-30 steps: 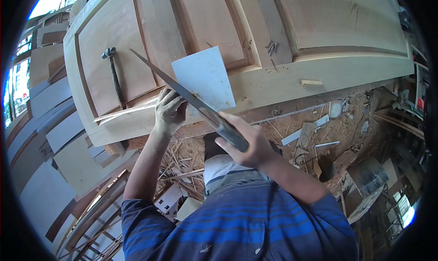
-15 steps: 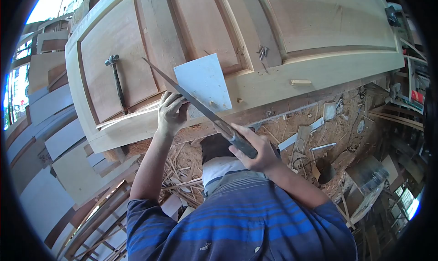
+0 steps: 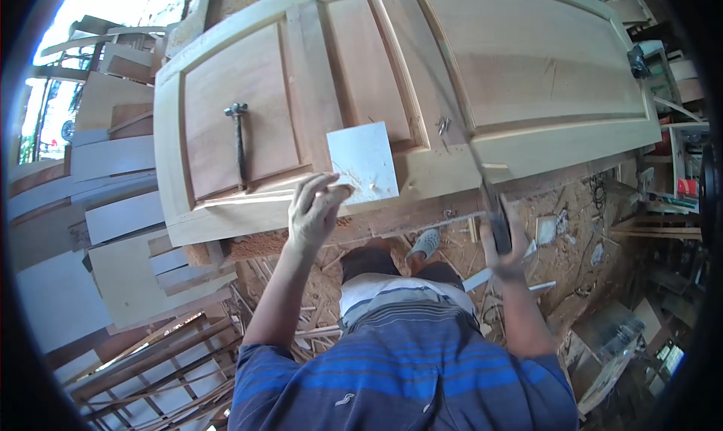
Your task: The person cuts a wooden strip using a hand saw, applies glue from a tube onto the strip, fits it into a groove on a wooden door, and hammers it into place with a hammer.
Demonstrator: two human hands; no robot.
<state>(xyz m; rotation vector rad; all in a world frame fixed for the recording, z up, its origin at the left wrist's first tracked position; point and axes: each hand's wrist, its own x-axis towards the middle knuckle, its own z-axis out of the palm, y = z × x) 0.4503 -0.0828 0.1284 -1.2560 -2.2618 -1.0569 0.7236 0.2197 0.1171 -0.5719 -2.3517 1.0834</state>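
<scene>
My right hand [image 3: 506, 243] is wrapped round the handle of a saw [image 3: 493, 201], blurred by motion, whose blade points up across the wooden door [image 3: 316, 62]. Beside the near edge of a white square board [image 3: 361, 156], my left hand [image 3: 315, 209] is closed, with thumb and fingers bent together; what it pinches, if anything, is too small to make out. Sawdust and small bits lie on the white board. A hammer [image 3: 239, 149] rests on the door's left panel. Thin wood strips [image 3: 263, 190] lie along the panel's lower edge.
Several nails [image 3: 443, 125] and a small wood piece [image 3: 495, 166] lie on the door. Stacked boards [image 3: 124, 160] fill the left side. Scraps and shavings [image 3: 580, 220] cover the ground beyond the door's near edge. A sandalled foot [image 3: 423, 246] shows below the door.
The saw has swung away from the white board to the right with my right hand. My left hand has shifted, its fingers now at the board's near-left edge. The view has shifted too.
</scene>
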